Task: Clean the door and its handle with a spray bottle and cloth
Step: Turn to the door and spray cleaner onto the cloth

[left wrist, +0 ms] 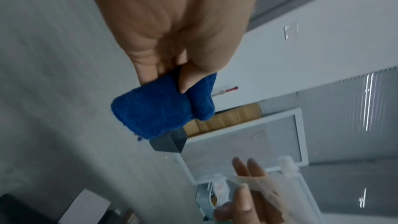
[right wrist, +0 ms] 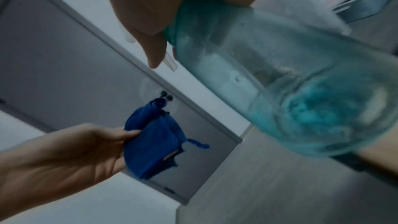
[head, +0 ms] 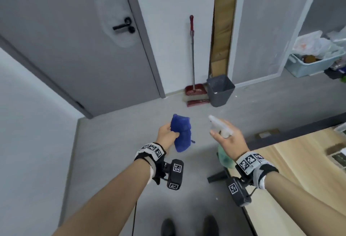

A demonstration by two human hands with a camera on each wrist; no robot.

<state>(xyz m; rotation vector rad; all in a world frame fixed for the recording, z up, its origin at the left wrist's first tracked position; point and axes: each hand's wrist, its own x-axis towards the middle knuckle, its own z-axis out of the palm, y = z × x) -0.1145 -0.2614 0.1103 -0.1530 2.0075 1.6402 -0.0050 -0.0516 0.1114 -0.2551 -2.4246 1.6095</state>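
Observation:
A grey door [head: 74,48] stands shut at the upper left, with a black lever handle [head: 122,26] and a pale wet patch around it. My left hand [head: 167,133] holds a folded blue cloth [head: 181,133] out in front, well short of the door; the thumb pinches the cloth [left wrist: 159,106] against the fingers. My right hand [head: 227,138] grips a spray bottle [head: 220,125] by the neck, white nozzle aimed up-left toward the door. Its clear teal body [right wrist: 280,74] hangs below the palm. The door [right wrist: 64,57] and cloth [right wrist: 152,140] also show in the right wrist view.
A red broom and dustpan [head: 194,93] lean on the white wall right of the door, beside a dark grey bin [head: 220,90]. A pale blue crate [head: 314,63] of bags sits far right. A wooden table [head: 299,170] edges the lower right. My shoes [head: 187,226] stand on grey floor.

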